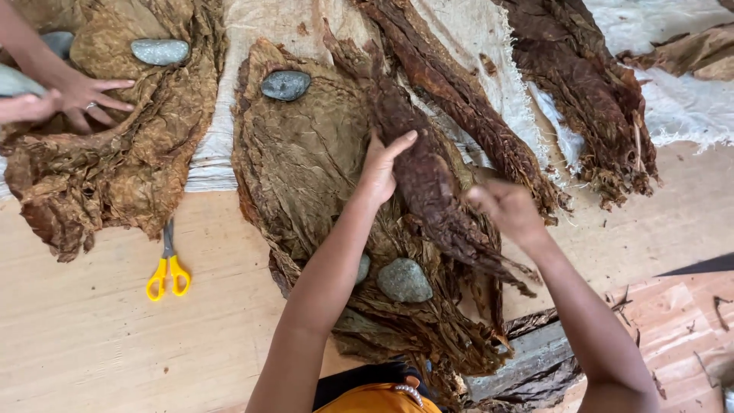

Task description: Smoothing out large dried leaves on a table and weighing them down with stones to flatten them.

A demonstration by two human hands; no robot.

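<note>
Head view, looking down on a wooden table [92, 336] partly covered by pale burlap cloth [474, 46]. The person's left hand [380, 170] lies with fingers extended, unclenched, flat against a dark reddish-brown dried leaf [428, 191] that runs diagonally across a flattened stack of lighter brown leaves [306, 153] in the centre. The right hand [508, 208] is blurred at the leaf's right edge; the fingers look curled toward it, but whether they pinch it cannot be told. Three grey stones sit on the central stack: one at the upper left [285, 85], one near the lower middle [404, 280], and a smaller one [362, 268] partly hidden by the left forearm. A second dark leaf strip [466, 107] lies just right of the first, and a further dark bundle [589, 92] lies well apart at the upper right. At the far left, another person's hand [88, 95], fingers spread, presses on a separate brown leaf pile [115, 168], which carries its own grey stone [160, 51]. Yellow-handled scissors [168, 271] lie on the bare wood between the two piles, just below the left one.
</note>
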